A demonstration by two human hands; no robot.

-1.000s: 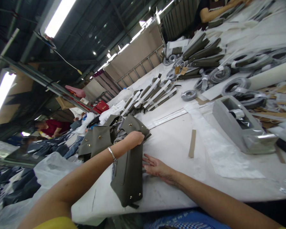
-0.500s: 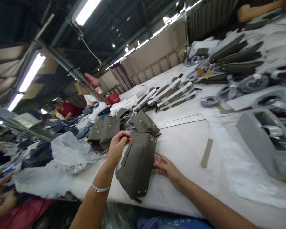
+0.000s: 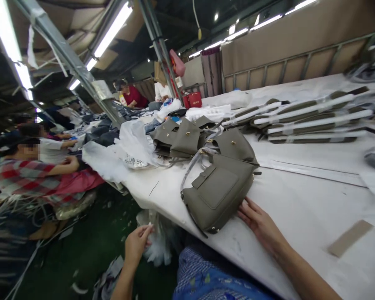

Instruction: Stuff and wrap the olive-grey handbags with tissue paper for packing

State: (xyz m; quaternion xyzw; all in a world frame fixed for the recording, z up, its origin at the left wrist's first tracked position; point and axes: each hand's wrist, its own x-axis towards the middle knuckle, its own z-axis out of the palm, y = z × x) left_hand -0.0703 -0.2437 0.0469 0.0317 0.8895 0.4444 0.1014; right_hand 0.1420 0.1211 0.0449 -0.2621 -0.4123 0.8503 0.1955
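An olive-grey handbag (image 3: 217,191) lies on the white table with its flat pocket side up and a pale wrapped strap looped at its left. Against the bag's right edge rests my right hand (image 3: 258,218), fingers extended and apart. Off the table's front edge, to the left of the bag, my left hand (image 3: 139,243) is pinched over a tiny whitish bit too small to name. More olive bags (image 3: 187,135) stand just behind the handbag.
Wrapped straps (image 3: 312,118) are stacked at the back right, and a brown strip (image 3: 350,237) lies at the right. Crumpled clear plastic (image 3: 128,143) sits left of the bags. A person in a checked shirt (image 3: 21,179) sits at the far left.
My left hand has left the bag and moved left and down, past the table edge. The view has swung left. My right hand stays by the bag's right side, now touching it.
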